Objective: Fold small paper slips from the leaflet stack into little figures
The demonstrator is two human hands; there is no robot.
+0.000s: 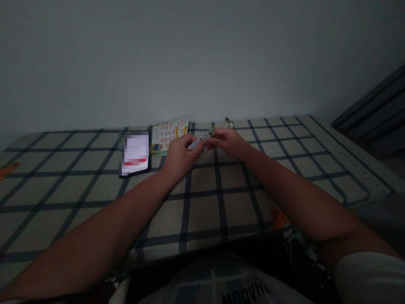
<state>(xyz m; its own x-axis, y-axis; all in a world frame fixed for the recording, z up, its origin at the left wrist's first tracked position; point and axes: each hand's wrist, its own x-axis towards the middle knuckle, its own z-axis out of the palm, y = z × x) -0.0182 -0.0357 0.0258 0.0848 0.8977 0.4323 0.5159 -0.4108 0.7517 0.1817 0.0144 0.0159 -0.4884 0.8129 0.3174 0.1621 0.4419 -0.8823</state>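
Both my hands meet over the middle of a checked cloth (221, 198). My left hand (179, 154) is closed, pinching the lower end of a small folded printed paper strip (200, 140). My right hand (228, 141) is closed on the strip's upper end. The strip hangs a little above the cloth, tilted up to the right. The light is dim, so the print on it is unreadable.
A lit tablet (135, 153) in a dark case lies left of my hands. A colourful printed sheet (167, 134) lies behind them, a small crumpled wrapper (228, 123) further back right. A plain wall rises behind; dark furniture (373, 114) stands at right.
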